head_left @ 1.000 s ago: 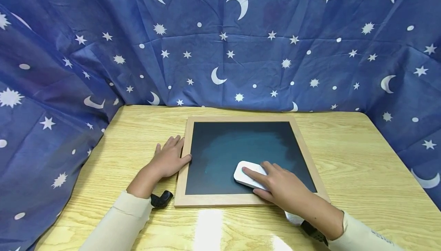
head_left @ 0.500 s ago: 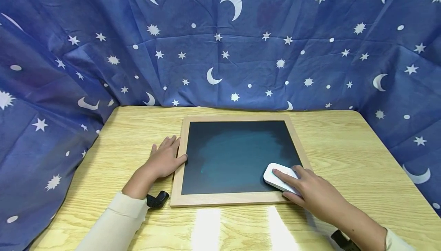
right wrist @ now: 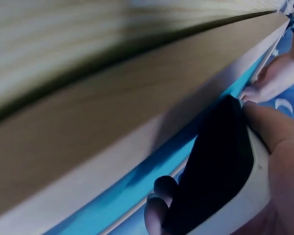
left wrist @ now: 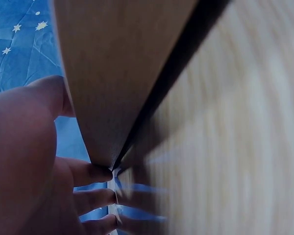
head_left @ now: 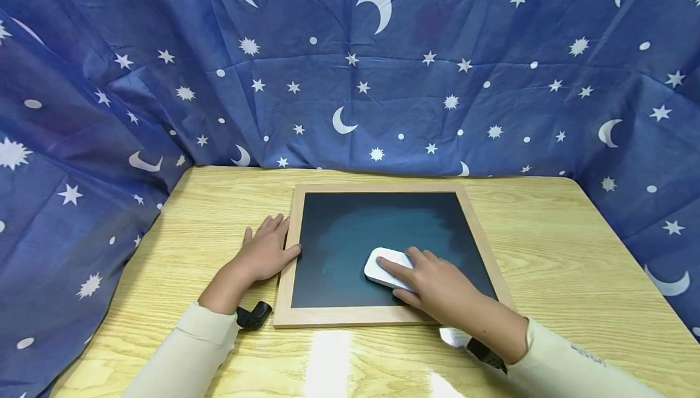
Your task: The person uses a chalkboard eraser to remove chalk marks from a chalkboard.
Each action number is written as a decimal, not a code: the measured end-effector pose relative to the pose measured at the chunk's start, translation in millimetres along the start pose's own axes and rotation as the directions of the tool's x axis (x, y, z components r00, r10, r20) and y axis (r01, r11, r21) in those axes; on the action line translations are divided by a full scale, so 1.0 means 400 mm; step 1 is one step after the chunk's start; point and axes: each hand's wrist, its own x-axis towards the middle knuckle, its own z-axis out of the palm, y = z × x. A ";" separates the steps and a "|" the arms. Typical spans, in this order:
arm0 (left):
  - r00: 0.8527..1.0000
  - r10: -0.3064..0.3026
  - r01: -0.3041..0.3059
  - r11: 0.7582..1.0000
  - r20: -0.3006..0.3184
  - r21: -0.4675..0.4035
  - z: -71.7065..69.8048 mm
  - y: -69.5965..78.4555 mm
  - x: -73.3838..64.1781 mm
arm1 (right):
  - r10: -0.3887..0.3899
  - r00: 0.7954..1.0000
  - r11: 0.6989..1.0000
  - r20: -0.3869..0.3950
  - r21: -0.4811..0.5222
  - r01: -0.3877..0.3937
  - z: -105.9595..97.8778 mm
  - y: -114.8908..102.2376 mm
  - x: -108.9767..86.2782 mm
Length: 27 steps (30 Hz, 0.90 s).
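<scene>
A framed chalkboard [head_left: 350, 228] lies flat on the table, its dark surface marked by a hazy greenish smear. My right hand [head_left: 432, 282] grips a white chalkboard eraser [head_left: 376, 271] on the lower middle of the board, index finger stretched along its top. In the right wrist view, the eraser's dark underside [right wrist: 215, 166] faces the board between thumb and fingers. At the board's left edge rests my left hand [head_left: 265, 256], its thumb over the wooden frame and its straight fingers on the table. The left wrist view has those fingertips [left wrist: 100, 171] beside the frame's side.
The wooden table [head_left: 552, 252] extends around the board on all sides. Behind it and at both sides hangs a blue curtain [head_left: 404, 106] with moons and stars. A black wrist device [head_left: 254, 316] sits by the left sleeve, another [head_left: 485, 354] by the right.
My right hand slid the eraser right to the board's lower right, then back left to its lower middle. The left hand stays at the frame. The head view shifts slightly.
</scene>
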 end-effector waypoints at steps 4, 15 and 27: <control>1.000 0.001 -0.001 1.000 -0.001 0.001 -0.002 0.001 -0.001 | -0.019 1.000 1.000 -0.010 0.001 0.019 0.008 -0.034 0.059; 1.000 0.003 -0.003 1.000 -0.015 0.011 0.002 -0.005 0.003 | -0.037 0.999 0.999 -0.016 0.019 0.037 0.021 -0.072 0.128; 1.000 -0.008 0.008 1.000 -0.005 0.025 0.002 -0.010 -0.002 | 0.009 1.000 1.000 -0.015 0.028 -0.009 0.030 -0.023 0.054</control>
